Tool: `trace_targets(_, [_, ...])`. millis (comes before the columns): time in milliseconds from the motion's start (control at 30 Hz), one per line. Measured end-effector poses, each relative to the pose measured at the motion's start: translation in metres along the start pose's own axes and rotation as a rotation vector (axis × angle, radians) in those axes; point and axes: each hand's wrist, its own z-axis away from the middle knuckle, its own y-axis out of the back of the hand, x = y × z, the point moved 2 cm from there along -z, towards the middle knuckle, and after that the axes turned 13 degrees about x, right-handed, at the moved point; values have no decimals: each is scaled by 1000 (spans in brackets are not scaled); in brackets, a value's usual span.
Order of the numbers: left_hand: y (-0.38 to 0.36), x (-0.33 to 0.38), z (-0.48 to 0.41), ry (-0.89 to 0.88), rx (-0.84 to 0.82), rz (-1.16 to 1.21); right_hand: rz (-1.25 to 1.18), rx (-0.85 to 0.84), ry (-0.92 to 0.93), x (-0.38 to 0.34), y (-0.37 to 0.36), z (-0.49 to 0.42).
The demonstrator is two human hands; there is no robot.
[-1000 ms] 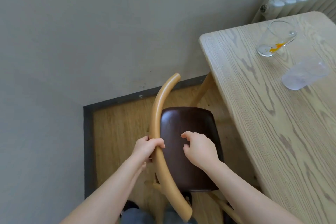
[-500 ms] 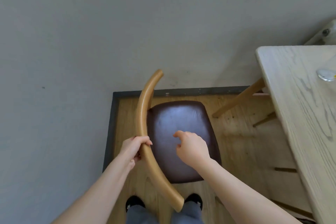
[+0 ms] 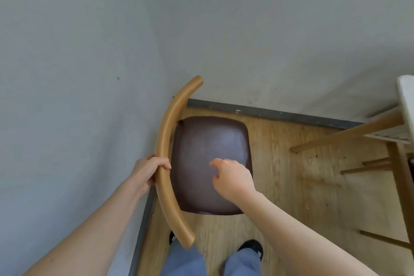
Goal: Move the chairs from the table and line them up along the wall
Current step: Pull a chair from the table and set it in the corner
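Note:
A wooden chair with a curved tan backrest rail (image 3: 165, 139) and a dark brown padded seat (image 3: 201, 141) stands in the room's corner, its backrest close along the left wall (image 3: 67, 74). My left hand (image 3: 149, 169) grips the backrest rail near its middle. My right hand (image 3: 231, 177) hovers over the right part of the seat with loosely curled fingers, holding nothing; whether it touches the seat I cannot tell. The light wooden table (image 3: 406, 94) shows only as an edge at the far right.
Grey walls meet in a corner with a dark baseboard (image 3: 268, 112) along the far wall. Table legs and rungs (image 3: 349, 135) slant over the wood floor at right. My shoes (image 3: 252, 246) and blue trouser legs stand just behind the chair.
The chair has travelled left, away from the table and into the corner beside the left wall. The table has slid almost out of view. My left hand's grip on the rail is unchanged.

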Motion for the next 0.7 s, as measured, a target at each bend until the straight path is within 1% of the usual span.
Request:
trace_targets(133, [31,3,-26,-7,72,-4,18,-43,37,-31,-13,-11])
trace_targets(300, [45,-8,-40,-103,211,-117,22,-84,80,-70,-21,-24])
trace_targets(400, [57,-13,-49,-131,290,-197,17,-93,118,-89,-25,-29])
trace_targets(533, [65,-22,-51,-109,298,-233,35,-103,125,-94,-29,-31])
trace_targets(700, [79,-38,-51,-34,244,-152,75,-115,112,-92,-32,-29])
